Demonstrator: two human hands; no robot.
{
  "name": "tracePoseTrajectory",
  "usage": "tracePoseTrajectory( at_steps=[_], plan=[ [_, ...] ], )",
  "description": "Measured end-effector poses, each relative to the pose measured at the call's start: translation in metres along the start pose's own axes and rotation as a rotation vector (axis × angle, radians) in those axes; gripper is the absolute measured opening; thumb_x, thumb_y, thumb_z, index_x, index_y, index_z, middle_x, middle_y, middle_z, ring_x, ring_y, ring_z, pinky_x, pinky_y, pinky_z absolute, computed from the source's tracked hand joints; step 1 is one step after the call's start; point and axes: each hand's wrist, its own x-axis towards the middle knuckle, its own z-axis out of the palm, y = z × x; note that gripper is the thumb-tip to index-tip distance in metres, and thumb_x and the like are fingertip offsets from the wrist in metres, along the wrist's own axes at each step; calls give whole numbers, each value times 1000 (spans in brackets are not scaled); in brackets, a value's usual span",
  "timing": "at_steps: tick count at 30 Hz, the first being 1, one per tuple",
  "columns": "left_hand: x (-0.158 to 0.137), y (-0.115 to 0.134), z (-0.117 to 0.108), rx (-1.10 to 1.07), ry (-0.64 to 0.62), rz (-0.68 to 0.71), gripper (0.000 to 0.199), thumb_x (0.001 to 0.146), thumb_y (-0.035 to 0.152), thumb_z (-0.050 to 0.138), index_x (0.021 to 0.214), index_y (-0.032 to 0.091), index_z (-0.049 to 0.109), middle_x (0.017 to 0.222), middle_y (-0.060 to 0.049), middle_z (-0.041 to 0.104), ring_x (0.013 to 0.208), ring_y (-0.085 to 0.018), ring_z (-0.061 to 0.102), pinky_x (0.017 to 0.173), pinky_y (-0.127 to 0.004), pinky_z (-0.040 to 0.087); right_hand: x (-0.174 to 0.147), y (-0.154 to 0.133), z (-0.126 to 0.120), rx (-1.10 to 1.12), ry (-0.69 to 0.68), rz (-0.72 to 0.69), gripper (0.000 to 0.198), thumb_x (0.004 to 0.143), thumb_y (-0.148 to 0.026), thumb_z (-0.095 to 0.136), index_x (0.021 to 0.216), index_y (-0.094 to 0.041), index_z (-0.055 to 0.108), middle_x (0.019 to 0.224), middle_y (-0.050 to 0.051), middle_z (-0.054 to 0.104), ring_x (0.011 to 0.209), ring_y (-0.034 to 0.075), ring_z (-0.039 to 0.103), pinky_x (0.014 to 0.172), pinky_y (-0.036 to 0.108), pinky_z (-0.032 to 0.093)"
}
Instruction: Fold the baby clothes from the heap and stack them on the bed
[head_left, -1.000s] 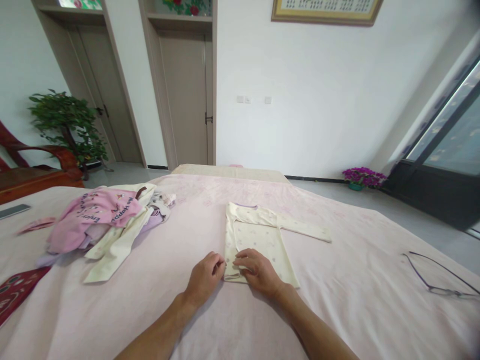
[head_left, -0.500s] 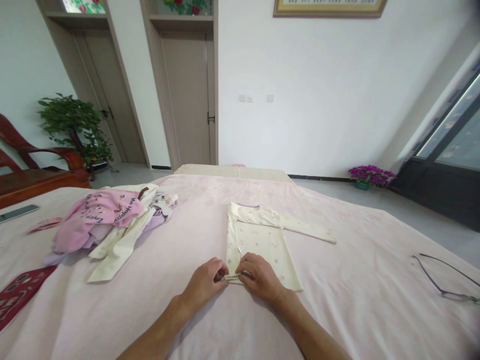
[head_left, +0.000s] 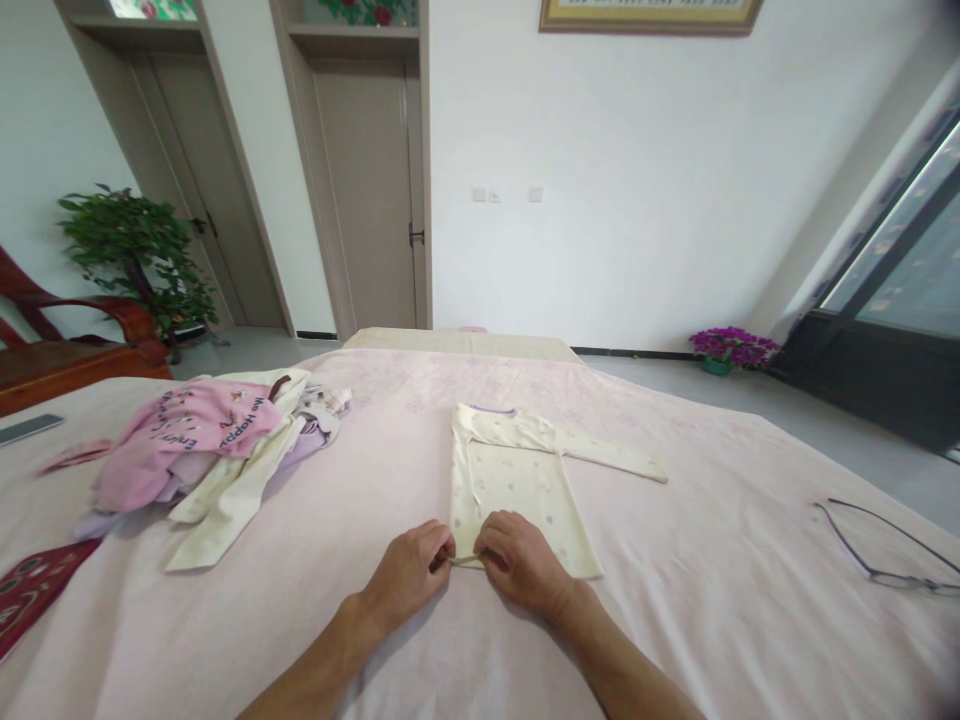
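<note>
A pale yellow long-sleeved child's shirt (head_left: 517, 490) with small printed motifs and a purple-trimmed neckline lies on the pink sheet. Its left side is folded inward, with that sleeve across the body, while the other sleeve stretches out to the right. At the near left corner of the hem, my left hand (head_left: 415, 565) pinches the fabric. My right hand (head_left: 521, 562) grips the same hem a little further right, fingers closed and covering part of the shirt's lower front.
A heap of clothes (head_left: 202, 430), pink on top, lies at the left. Near it are a phone (head_left: 30, 429) and a red printed item (head_left: 45, 590). Eyeglasses (head_left: 892, 580) rest at the right on the pink sheet (head_left: 675, 620).
Both hands stay on the hem, and the fold between them now lies flatter. The whole view has shifted slightly, so the surroundings sit a little further left.
</note>
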Motion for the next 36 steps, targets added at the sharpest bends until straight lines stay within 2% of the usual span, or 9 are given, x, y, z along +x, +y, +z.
tracePoseTrajectory(
  at_steps=[6, 8, 11, 14, 18, 23, 26, 30, 36],
  plan=[
    [0, 7, -7, 128, -95, 7, 10, 79, 16, 54, 74, 21, 60, 74, 2, 60, 71, -13, 56, 66, -23, 38, -3, -3, -2, -15, -8, -42, 18, 74, -8, 53, 82, -21, 62, 87, 3, 60, 84, 18, 51, 78, 31, 36],
    [5, 10, -11, 169, -104, -38, 22, 88, 26, 51, 68, 20, 60, 72, 1, 61, 70, -14, 58, 65, -24, 38, -4, -4, -3, -22, -2, -52, 16, 76, -10, 52, 81, -21, 62, 86, 3, 60, 83, 18, 51, 78, 32, 36],
    [27, 11, -15, 209, 45, -123, 35, 96, 31, 38, 73, 20, 62, 78, -2, 63, 77, -16, 60, 71, -27, 42, -4, -5, -4, -34, 10, -63, 13, 79, -12, 52, 78, -21, 61, 84, 3, 60, 82, 18, 51, 78, 33, 35],
    [66, 3, -13, 235, 178, -134, 33, 97, 28, 33, 102, 18, 65, 106, -8, 67, 105, -20, 59, 93, -32, 42, -4, -5, -3, -38, 12, -67, 11, 80, -13, 52, 75, -21, 59, 83, 3, 60, 80, 18, 52, 77, 33, 35],
    [116, -14, 8, 347, 107, -151, 55, 95, 36, 37, 142, 7, 40, 152, -17, 36, 144, -29, 24, 116, -42, 20, -6, -11, -3, -43, 7, -46, 10, 78, -13, 54, 74, -21, 59, 83, 3, 61, 81, 18, 54, 77, 33, 36],
    [132, -35, 44, 395, -99, -212, 73, 92, 47, 34, 151, 5, 25, 159, -16, 16, 148, -31, 8, 118, -48, 9, -2, -2, -20, 54, -89, 4, 13, 74, -15, 58, 80, -24, 65, 87, 0, 67, 84, 16, 59, 79, 29, 41],
    [129, -42, 52, 395, -97, -209, 74, 91, 48, 32, 152, 7, 23, 160, -13, 14, 148, -30, 5, 118, -48, 7, 15, 42, -44, 102, -33, 219, 21, 81, -22, 54, 96, -27, 68, 95, 0, 70, 86, 16, 63, 81, 28, 46],
    [127, -44, 50, 372, -92, -200, 71, 93, 49, 29, 152, 10, 25, 160, -11, 13, 148, -30, 5, 118, -49, 8, 50, 129, -76, -135, 164, 807, 37, 88, -30, 45, 120, -23, 61, 122, 7, 64, 109, 21, 60, 93, 32, 44],
    [129, -40, 45, 345, -116, -213, 72, 93, 49, 30, 152, 10, 25, 160, -11, 13, 148, -30, 4, 119, -48, 6, 82, 204, -82, -157, 146, 1035, 38, 80, -43, 54, 102, -15, 68, 113, 21, 65, 108, 36, 60, 84, 47, 46]
  ],
)
